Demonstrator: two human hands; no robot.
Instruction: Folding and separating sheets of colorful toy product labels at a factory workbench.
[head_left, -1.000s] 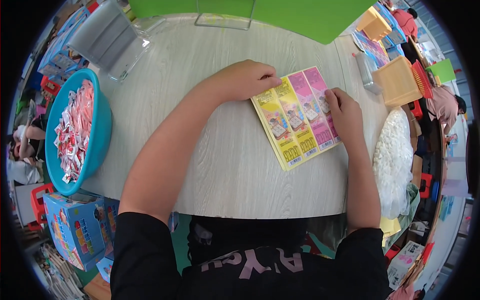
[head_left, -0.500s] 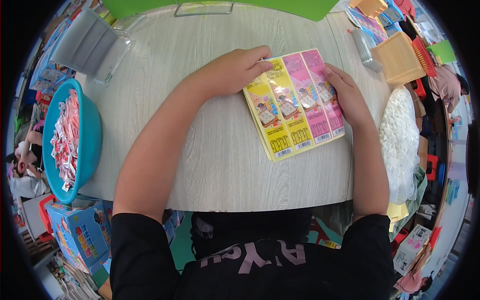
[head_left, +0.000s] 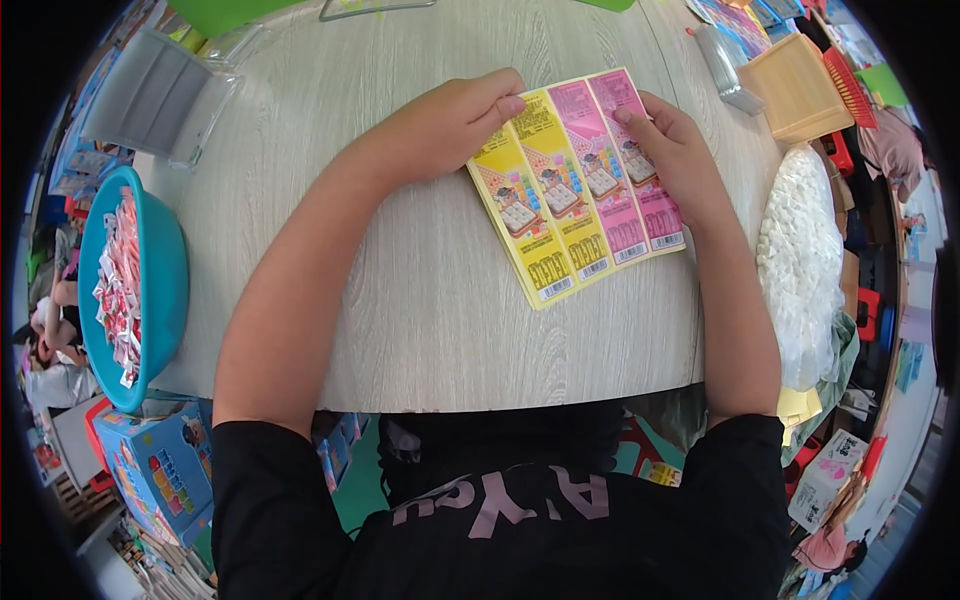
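Note:
A small stack of printed sticker sheets (head_left: 579,188), with yellow strips at the left and pink strips at the right, is held tilted over the table. My left hand (head_left: 455,128) pinches the upper left corner, thumb on the printed face and fingers behind. At the right edge my right hand (head_left: 682,165) grips the sheets, its thumb lying on the upper pink strip and the other fingers partly hidden. Edges of more than one sheet show along the stack's left side.
A teal basin (head_left: 170,290) of small red-and-white packets stands at the left, near a grey plastic bin (head_left: 145,90). On the right lie a clear bag of white pieces (head_left: 797,265) and a tan tray (head_left: 800,90). A green board (head_left: 235,12) borders the far side.
The sheets and both hands appear slightly higher and farther left, while the whole view has shifted a little. My right thumb reaches further over the pink strips.

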